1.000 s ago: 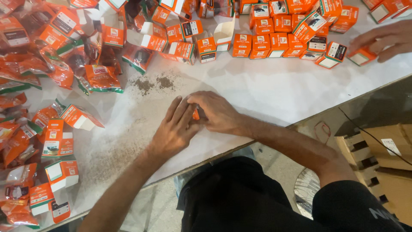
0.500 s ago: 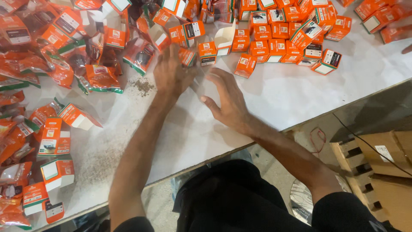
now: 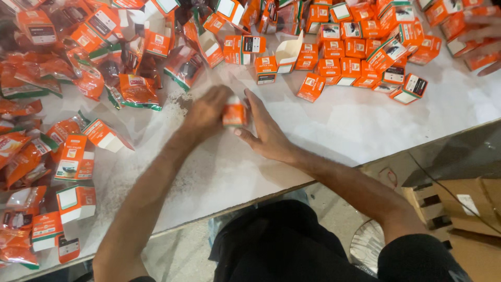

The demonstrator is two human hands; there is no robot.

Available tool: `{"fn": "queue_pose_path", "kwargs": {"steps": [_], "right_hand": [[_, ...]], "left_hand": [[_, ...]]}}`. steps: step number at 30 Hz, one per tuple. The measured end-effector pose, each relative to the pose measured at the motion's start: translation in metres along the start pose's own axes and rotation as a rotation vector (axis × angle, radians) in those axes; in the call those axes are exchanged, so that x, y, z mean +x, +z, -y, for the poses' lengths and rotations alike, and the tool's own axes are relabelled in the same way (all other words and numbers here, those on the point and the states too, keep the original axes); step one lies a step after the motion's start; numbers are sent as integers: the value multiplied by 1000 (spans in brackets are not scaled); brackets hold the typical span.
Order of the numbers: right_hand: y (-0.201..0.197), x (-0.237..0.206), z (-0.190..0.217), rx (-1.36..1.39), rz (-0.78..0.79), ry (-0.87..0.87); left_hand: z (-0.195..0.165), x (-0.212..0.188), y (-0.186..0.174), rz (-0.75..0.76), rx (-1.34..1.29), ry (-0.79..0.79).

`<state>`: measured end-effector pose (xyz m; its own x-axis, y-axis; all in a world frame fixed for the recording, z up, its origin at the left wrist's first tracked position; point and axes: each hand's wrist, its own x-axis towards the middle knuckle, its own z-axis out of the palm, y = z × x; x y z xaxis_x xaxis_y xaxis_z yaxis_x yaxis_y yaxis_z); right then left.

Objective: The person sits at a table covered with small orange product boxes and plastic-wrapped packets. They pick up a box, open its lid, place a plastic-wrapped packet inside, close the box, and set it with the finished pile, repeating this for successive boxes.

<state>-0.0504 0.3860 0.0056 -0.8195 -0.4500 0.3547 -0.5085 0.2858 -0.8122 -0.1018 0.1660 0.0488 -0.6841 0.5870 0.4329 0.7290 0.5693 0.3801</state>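
Observation:
My left hand [image 3: 206,112] and my right hand [image 3: 263,130] meet over the white table [image 3: 339,130], with a small orange and white box [image 3: 234,113] held between them. The left hand's fingers curl round the box's left side; the right thumb and palm press on its right side. The box is blurred. Just beyond my hands lie several small orange boxes [image 3: 344,52], one of them an open box [image 3: 288,52] with a white inside.
Orange plastic pouches [image 3: 133,89] and flattened orange cartons [image 3: 75,162] cover the table's left side. Another person's hand [image 3: 482,39] rests on boxes at the top right. Brown cardboard cartons [image 3: 459,203] stand on the floor to the right, below the table edge.
Both hands reached out to the box pile half a second ago; now they have drawn back together with a small orange box between them.

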Motion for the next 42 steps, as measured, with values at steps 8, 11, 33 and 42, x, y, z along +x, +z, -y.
{"fn": "queue_pose_path", "kwargs": {"steps": [8, 11, 33, 42], "right_hand": [[-14, -2, 3, 435, 88, 37], [-9, -1, 13, 108, 144, 72], [-10, 1, 18, -83, 97, 25], [-6, -2, 17, -96, 35, -69]], "left_hand": [[13, -6, 39, -302, 109, 159], [33, 9, 21, -402, 353, 79], [-58, -60, 5, -351, -69, 182], [-67, -57, -3, -259, 130, -75]]}}
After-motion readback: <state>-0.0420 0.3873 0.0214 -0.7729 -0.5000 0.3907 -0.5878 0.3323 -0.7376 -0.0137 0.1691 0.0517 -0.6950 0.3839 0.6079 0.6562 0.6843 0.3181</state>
